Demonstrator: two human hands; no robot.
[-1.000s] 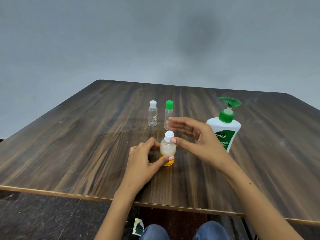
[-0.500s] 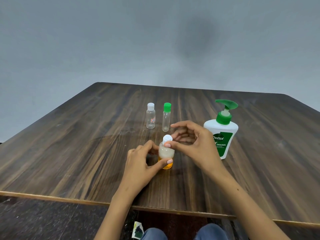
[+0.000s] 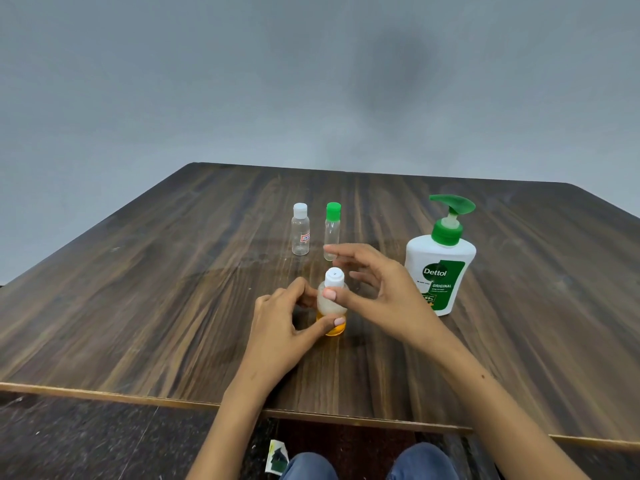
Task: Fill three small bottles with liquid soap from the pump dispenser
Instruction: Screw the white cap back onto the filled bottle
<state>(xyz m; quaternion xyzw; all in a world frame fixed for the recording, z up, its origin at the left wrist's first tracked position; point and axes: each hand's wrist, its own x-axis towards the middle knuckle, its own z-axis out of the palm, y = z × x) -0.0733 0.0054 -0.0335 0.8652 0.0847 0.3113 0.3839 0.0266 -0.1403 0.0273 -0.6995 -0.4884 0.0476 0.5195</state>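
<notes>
Standing between both hands, the bottle (image 3: 331, 308) sits in the left grip (image 3: 280, 323), right grip (image 3: 377, 289) spread.

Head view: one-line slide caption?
Left hand grips a white-capped small bottle part-filled with orange soap on the dark wooden table; right hand hovers open at its cap.

Both forearms are bare, with no sleeves, watch or rings in sight. The nails on the left hand (image 3: 280, 327) and right hand (image 3: 384, 299) are short with a pale pink tint. The knees (image 3: 367, 462) wear blue trousers, seemingly denim.
</notes>
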